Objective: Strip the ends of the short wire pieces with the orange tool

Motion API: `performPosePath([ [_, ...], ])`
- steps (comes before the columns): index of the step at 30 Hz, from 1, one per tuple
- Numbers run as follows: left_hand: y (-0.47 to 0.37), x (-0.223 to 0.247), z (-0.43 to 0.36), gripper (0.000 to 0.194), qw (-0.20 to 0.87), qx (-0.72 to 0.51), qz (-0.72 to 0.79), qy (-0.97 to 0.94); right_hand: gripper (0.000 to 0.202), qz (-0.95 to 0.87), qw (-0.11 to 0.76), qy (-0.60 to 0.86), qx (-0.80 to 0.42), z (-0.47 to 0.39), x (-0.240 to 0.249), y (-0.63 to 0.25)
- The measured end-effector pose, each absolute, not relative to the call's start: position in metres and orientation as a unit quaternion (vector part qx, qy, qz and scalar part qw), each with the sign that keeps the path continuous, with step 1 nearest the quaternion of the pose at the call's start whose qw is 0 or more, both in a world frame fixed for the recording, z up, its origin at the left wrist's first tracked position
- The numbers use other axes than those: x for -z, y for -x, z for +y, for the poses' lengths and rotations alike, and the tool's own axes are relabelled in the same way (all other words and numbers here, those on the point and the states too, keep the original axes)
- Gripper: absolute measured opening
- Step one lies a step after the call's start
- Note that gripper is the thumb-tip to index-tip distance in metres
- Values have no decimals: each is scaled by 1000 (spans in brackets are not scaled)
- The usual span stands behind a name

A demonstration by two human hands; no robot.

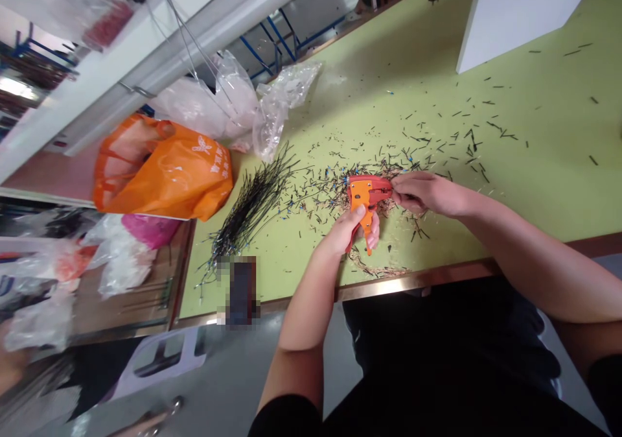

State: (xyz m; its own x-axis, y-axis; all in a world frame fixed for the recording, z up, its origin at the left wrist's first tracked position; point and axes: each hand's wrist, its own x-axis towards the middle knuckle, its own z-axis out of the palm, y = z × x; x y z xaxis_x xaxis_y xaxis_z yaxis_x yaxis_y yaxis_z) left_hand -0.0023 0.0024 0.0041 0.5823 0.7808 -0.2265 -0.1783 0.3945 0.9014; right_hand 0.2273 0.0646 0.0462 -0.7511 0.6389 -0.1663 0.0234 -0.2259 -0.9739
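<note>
My left hand (358,226) is wrapped round the handles of an orange and red wire stripper (362,194), held over the green table. At the tool's jaw end, my right hand (416,190) is closed in a pinch; what its fingers hold is too small to make out. Many short black offcuts (466,142) and copper-coloured strands lie scattered under and around the tool. A bundle of long thin black wires (253,203) rests on the table to the left of my hands.
An orange plastic bag (170,171) and clear plastic bags (272,106) sit at the left. A blurred dark object (241,291) lies at the front edge. A white panel (519,15) stands at the back right. A metal strip (393,286) edges the table.
</note>
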Motion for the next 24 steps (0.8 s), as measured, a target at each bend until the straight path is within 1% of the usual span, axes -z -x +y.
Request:
performPosePath([
  [4,5,-2,4,69,765,-318,337,-447,33,-688,188,286,-639,66,-51,-235],
  [7,5,-2,5,68,767,-325,329,-444,36,-721,200,323,-579,65,-54,-237],
  [9,4,-2,5,66,769,-328,326,-441,36,-730,211,327,-562,65,-54,-237],
  [20,-4,3,0,62,767,-359,327,-419,37,-724,222,338,-558,63,-53,-235],
  [24,-13,2,-4,65,776,-380,324,-386,40,-691,266,317,-593,61,-46,-228],
])
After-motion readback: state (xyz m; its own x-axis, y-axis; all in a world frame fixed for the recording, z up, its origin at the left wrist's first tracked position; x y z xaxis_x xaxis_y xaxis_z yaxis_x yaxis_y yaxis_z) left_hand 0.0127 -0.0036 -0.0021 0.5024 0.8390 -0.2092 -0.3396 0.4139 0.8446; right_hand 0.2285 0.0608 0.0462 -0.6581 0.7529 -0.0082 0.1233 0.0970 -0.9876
